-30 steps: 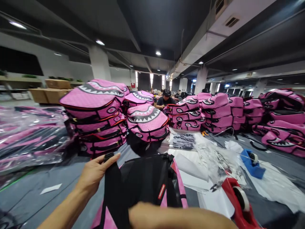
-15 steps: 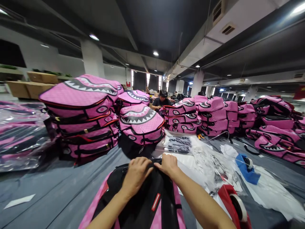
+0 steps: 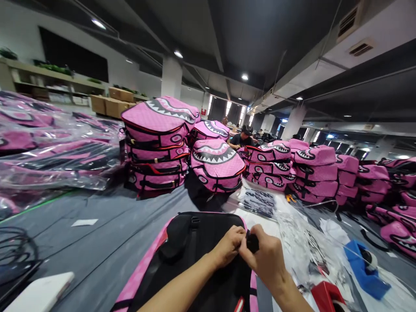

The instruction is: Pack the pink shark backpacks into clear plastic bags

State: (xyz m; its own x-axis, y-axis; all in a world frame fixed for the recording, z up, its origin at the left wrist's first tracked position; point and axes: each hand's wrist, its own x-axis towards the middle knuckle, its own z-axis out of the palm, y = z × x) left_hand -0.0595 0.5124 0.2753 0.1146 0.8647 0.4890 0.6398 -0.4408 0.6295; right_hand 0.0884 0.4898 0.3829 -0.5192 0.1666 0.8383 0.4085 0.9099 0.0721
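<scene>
A pink backpack [image 3: 182,255] lies back-side up on the grey table right before me, its black padded back and straps facing up. My left hand [image 3: 227,247] and my right hand [image 3: 264,260] meet at its right upper edge. Both are closed in a pinch on a black strap piece [image 3: 251,242] of the backpack. My forearms cross the bag's lower half.
Stacks of pink shark-mouth backpacks [image 3: 159,143] stand beyond, more at the right [image 3: 318,173]. Bagged backpacks in clear plastic [image 3: 55,147] lie left. Plastic sheets and paper [image 3: 299,225], a blue tape dispenser [image 3: 364,268] and a red one [image 3: 328,297] lie right. A person [image 3: 242,138] works behind.
Both hands have shifted from the bag's top middle to its right upper edge and now pinch a strap piece. My view has swung to the left.
</scene>
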